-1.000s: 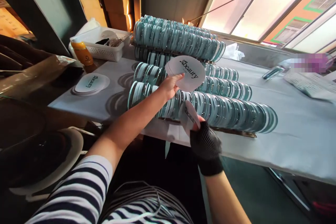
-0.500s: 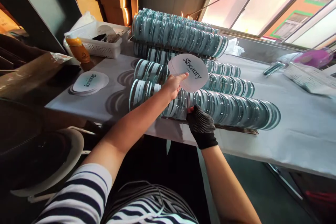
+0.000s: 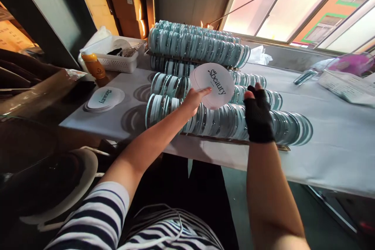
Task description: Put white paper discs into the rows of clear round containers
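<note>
My left hand (image 3: 193,99) grips a small stack of round white cards (image 3: 216,86) printed "Sbeauty", thumb on top, above the rows of glass discs. To the right of the cards, my right hand (image 3: 258,113), in a black fingerless glove, is raised with its bare fingertips apart and nothing visible in it. Below both hands runs the front row of round glass discs (image 3: 234,119), standing on edge in a rack with white cards between some of them. Another stack of printed cards (image 3: 104,99) lies on the table's left end.
More rows of glass discs (image 3: 199,45) stand behind. A white basket (image 3: 125,62) and a yellow-orange bottle (image 3: 95,69) are at the back left. To the right, another white basket (image 3: 342,86) sits on the white-covered table (image 3: 331,136). A round stool (image 3: 88,172) stands at lower left.
My right hand has come up from the front row of discs and moved right, away from the gap it was touching. My left hand keeps the cards nearly in place.
</note>
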Motion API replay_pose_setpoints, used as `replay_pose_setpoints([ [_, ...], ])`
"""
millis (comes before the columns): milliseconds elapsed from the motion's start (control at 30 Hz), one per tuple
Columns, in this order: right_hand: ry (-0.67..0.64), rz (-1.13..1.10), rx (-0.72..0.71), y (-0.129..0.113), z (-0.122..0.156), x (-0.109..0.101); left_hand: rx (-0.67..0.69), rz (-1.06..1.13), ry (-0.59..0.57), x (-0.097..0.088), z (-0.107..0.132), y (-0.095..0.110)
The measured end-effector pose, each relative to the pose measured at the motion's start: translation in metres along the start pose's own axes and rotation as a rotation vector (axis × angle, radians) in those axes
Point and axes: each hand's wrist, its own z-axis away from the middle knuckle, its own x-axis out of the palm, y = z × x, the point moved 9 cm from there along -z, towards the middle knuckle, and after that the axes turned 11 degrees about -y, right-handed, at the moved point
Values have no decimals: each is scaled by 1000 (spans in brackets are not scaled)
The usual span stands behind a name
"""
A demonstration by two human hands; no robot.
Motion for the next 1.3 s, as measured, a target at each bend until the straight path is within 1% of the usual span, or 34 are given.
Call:
replay_pose_setpoints([
  [67, -46, 202, -119, -22, -10, 14, 29, -18, -9, 1, 4, 4],
  [100, -50, 269, -196, -37, -8, 23, 42, -25, 7, -1, 7, 6],
  [167, -11, 360, -360, -68, 6, 39, 75, -41, 44, -6, 13, 10],
  [200, 8, 379, -400, -79, 12, 46, 84, -49, 63, -8, 16, 13],
  [233, 20, 381, -393, -84, 16, 51, 83, -51, 79, -10, 20, 14],
  [267, 32, 374, -346, -84, 18, 52, 74, -45, 81, -11, 24, 16],
  [300, 53, 364, -280, -82, 20, 49, 59, -35, 63, -10, 27, 17],
  [333, 89, 357, -214, -78, 24, 42, 44, -23, 27, -7, 30, 20],
  [367, 148, 360, -163, -75, 33, 30, 36, -9, -24, -3, 31, 23],
  [433, 274, 418, -129, -75, 63, 2, 53, 30, -126, 3, 32, 35],
  [467, 324, 465, -136, -78, 84, -11, 71, 50, -133, 2, 30, 41],
  [500, 321, 521, -142, -81, 104, -19, 83, 69, -105, -4, 27, 45],
  [533, 270, 570, -149, -84, 122, -20, 85, 86, -53, -12, 24, 48],
  [567, 166, 596, -162, -84, 136, -13, 75, 96, 7, -22, 21, 49],
  [633, -76, 623, -173, -83, 152, 16, 32, 107, 91, -36, 15, 45],
  [667, -175, 629, -152, -80, 153, 34, 14, 116, 100, -40, 13, 43],
  [700, -246, 639, -113, -75, 149, 52, 7, 128, 96, -41, 12, 41],
  [767, -319, 664, -10, -65, 130, 83, 5, 151, 87, -43, 12, 39],
  [833, -357, 671, 66, -57, 108, 103, 1, 176, 101, -46, 13, 38],
  [867, -365, 660, 79, -55, 99, 108, -1, 189, 116, -48, 14, 37],
  [933, -347, 608, 95, -53, 90, 107, -7, 214, 140, -52, 14, 36],
  [1033, -297, 500, 127, -50, 89, 98, -18, 225, 152, -54, 14, 34],
  [1100, -286, 475, 145, -49, 86, 100, -20, 223, 158, -53, 14, 34],
  [1200, -309, 566, 118, -55, 75, 115, -16, 222, 160, -52, 15, 34],
  [1300, -415, 700, 79, -60, 68, 132, -16, 221, 171, -53, 17, 35],
])
